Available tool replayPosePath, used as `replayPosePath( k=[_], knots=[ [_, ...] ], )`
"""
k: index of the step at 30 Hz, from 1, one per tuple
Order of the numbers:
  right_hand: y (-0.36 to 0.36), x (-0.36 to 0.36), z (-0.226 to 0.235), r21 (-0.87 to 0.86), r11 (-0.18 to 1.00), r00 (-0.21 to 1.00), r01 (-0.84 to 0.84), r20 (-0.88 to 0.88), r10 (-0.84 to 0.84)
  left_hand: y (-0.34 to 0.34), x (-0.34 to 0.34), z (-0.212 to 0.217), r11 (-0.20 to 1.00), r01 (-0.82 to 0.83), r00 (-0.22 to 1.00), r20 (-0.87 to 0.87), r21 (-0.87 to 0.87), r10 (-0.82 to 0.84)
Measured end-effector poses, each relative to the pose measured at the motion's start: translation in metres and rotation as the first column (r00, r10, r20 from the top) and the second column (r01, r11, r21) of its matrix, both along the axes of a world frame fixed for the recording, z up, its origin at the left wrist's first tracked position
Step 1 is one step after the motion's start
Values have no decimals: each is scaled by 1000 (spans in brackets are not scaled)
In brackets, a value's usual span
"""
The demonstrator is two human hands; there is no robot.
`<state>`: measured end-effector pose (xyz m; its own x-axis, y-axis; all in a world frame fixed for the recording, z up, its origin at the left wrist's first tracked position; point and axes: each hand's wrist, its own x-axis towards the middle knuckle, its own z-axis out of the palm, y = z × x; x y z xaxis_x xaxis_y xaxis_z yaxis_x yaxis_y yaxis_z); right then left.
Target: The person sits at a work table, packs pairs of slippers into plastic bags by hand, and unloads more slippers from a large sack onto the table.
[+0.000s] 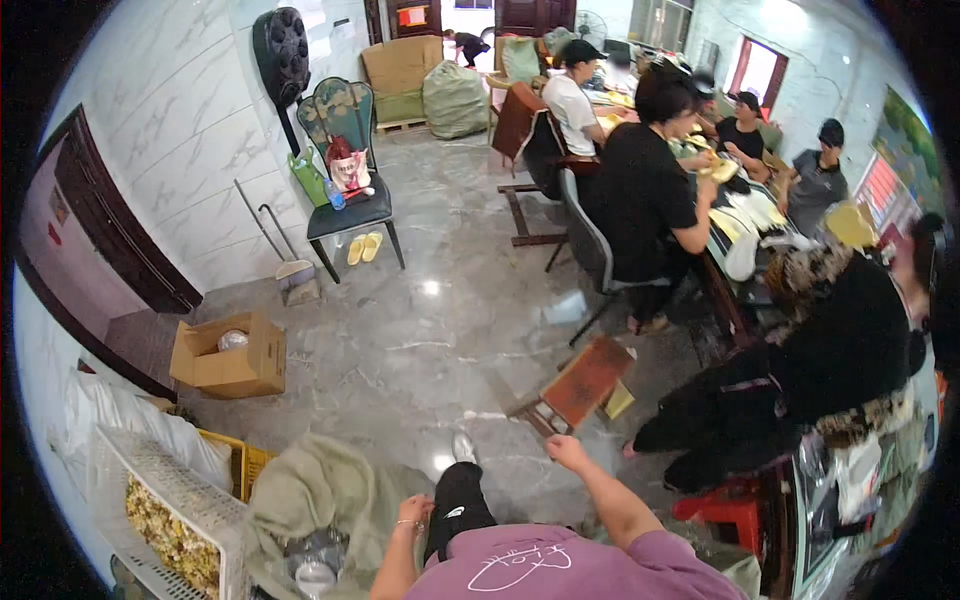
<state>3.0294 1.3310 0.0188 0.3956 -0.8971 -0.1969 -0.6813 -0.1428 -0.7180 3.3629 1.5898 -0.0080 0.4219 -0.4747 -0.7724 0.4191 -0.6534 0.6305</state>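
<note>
My right hand (567, 452) reaches forward, its fingers closed on the near end of a small wooden stool (592, 380). The stool has a reddish-brown top and stands at a slant to me, its legs partly visible on the left side. Just behind its right edge shows a yellowish piece (619, 400), mostly hidden. Beside my dark-trousered thigh, my left hand (414, 510) hangs with its fingers loosely curled; I see nothing in it. A bracelet circles that wrist.
Several people work along a table (725, 290) at the right; one sits close by in black (840, 350). A red stool (725, 512) stands low right. Left are a cardboard box (228, 355), a green sack (335, 500), a white crate (165, 475) and a chair (345, 205).
</note>
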Motion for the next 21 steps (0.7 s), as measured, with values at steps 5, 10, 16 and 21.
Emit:
replayPosePath(
  k=[5, 10, 16, 21],
  knots=[
    [-139, 75, 9, 285, 950, 912, -127, -343, 225, -133, 102, 20, 1000, 21, 995, 96, 7, -22],
    [-208, 42, -50, 698, 715, 804, 41, -448, 391, -318, 222, 41, 913, 348, 895, 215, 213, -391],
    [-263, 93, -119, 481, 836, 901, 263, -433, -34, -473, 363, -19, 621, 556, 562, 301, 552, -770],
    [-355, 160, -108, 399, 892, 942, 211, -327, -76, -687, 419, -53, 752, 504, 771, 171, 425, -613]
  ],
)
